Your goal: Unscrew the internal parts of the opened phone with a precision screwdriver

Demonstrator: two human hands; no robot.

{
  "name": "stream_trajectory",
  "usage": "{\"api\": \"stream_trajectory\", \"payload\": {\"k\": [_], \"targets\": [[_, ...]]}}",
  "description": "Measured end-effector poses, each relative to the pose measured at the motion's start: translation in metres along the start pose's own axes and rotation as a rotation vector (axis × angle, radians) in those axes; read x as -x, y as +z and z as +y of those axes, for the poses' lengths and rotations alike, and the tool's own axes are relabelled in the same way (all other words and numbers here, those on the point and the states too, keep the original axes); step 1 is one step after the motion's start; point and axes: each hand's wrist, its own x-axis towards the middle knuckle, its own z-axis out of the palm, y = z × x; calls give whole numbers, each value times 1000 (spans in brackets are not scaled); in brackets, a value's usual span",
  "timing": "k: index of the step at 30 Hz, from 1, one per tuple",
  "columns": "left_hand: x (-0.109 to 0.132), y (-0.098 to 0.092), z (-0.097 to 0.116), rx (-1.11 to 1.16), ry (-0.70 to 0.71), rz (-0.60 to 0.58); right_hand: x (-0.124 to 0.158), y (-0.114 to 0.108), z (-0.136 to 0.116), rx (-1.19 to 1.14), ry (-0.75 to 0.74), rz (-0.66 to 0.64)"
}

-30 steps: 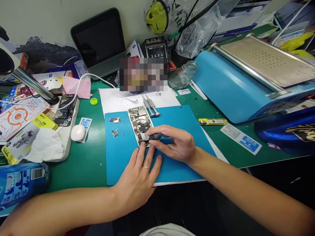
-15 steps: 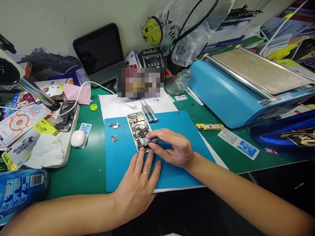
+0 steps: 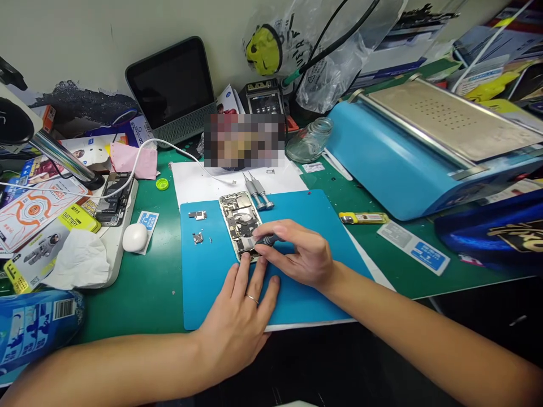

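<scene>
Pinching a dark-handled tool (image 3: 267, 240) between thumb and forefinger, a person's right hand (image 3: 307, 251) leans over the lower part of an opened phone (image 3: 241, 223), its inner parts exposed; that grip is closed around the handle, while the tool's tip is too obscured to make out. The phone lies aslant on a blue mat (image 3: 314, 305) atop a green desk (image 3: 148, 305). The left hand (image 3: 235, 316), a ring on one finger, keeps an open grip, fingers spread over the mat and two fingertips at the phone's bottom edge. Two gray screwdrivers (image 3: 257, 192) rest just beyond the phone's upper right corner, partly over white paper (image 3: 193, 181). To the left sit a small metal part (image 3: 197, 215) and a tiny component (image 3: 197, 238), well apart from both hands
</scene>
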Motion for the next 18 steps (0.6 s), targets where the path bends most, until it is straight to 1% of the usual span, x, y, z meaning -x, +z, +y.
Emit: {"api": "stream_trajectory", "payload": {"k": [11,14,18], "targets": [[-1,-1,-1,-6,1,1,-2,1,-1,-5,-26,-9],[-1,-1,0,-6,1,-13,-1,0,0,10,-17,-8],[0,-1,0,0,0,4,0,0,0,46,-19,0]]}}
